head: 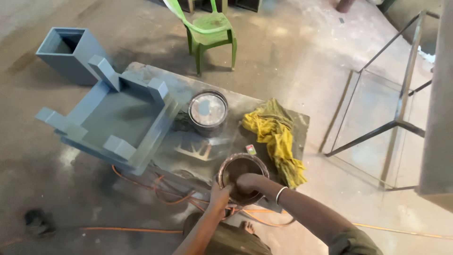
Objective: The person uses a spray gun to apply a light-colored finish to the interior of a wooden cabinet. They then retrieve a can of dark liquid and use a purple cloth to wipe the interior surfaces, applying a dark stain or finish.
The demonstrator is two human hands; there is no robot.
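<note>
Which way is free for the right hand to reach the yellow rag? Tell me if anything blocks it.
Probably yes, straight across: the right hand sits inside the dark tin, and the yellow rag lies just beside that tin on the table, with nothing between them.

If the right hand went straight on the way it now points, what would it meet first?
The right hand points down-left into the open can, so it would probably meet the can's inside, near the left hand on the rim; depth is unclear.

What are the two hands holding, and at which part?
The left hand grips the round dark tin at its left rim. The right hand reaches inside the tin; whether it holds anything there cannot be told.
</note>
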